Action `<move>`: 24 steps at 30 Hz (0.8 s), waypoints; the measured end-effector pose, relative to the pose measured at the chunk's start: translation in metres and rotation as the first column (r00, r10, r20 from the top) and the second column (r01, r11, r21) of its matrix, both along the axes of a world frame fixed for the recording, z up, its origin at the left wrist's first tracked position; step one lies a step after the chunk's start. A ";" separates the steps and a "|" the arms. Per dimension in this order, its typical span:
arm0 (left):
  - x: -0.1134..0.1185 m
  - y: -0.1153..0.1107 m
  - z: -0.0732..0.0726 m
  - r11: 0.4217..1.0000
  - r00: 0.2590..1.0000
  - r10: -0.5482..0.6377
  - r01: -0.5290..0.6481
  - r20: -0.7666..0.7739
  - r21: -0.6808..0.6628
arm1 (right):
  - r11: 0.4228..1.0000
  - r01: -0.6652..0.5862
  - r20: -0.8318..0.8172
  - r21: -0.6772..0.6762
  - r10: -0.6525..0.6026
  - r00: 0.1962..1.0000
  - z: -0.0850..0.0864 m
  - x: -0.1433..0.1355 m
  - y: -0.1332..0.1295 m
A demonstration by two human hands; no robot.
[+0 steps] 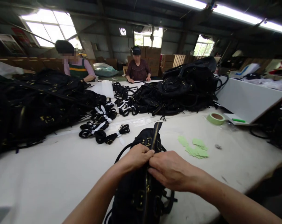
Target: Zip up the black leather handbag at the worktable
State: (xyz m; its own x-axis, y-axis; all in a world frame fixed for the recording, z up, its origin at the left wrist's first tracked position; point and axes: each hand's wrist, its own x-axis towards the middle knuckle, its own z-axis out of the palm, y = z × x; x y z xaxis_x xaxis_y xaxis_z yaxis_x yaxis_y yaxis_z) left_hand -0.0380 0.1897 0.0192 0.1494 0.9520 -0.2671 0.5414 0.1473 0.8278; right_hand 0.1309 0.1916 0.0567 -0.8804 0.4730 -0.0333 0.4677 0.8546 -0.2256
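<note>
Black handbag point(141, 193) bottom centre of frame, on white table point(50, 180): gold buckles, zipper along top. My left hand point(137, 157) and right hand point(170, 169) both pinched together on the zipper.

body: we see our two bare forearms | left hand point(136, 157): no glove, no ring or watch visible | right hand point(171, 170): no glove, no ring visible | sleeves: none in view up to the frame edge

A bag workshop: black bags point(187, 84) heaped on long worktable point(50, 174).
</note>
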 end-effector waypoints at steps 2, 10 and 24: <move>0.002 0.001 -0.002 1.000 1.000 0.022 -0.022 0.018 0.010 | 0.996 -0.064 0.063 0.070 0.059 0.996 0.004 -0.002 -0.006; 0.004 -0.007 -0.009 0.983 0.982 0.165 -0.172 0.093 0.070 | 0.998 -0.066 -0.039 0.019 0.066 0.997 0.000 0.006 -0.017; 0.007 -0.018 -0.012 0.960 0.964 0.239 -0.252 0.112 0.120 | 0.998 0.064 -0.210 -0.013 -0.066 0.976 -0.033 0.006 -0.043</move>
State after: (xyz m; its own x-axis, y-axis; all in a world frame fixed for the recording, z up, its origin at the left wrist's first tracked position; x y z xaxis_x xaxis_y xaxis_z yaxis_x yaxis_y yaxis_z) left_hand -0.0310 0.1718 0.0068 -0.0751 0.9883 -0.1329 0.4200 0.1522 0.8947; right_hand 0.1366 0.1487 0.0235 -0.8355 0.5297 0.1462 0.4637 0.8224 -0.3297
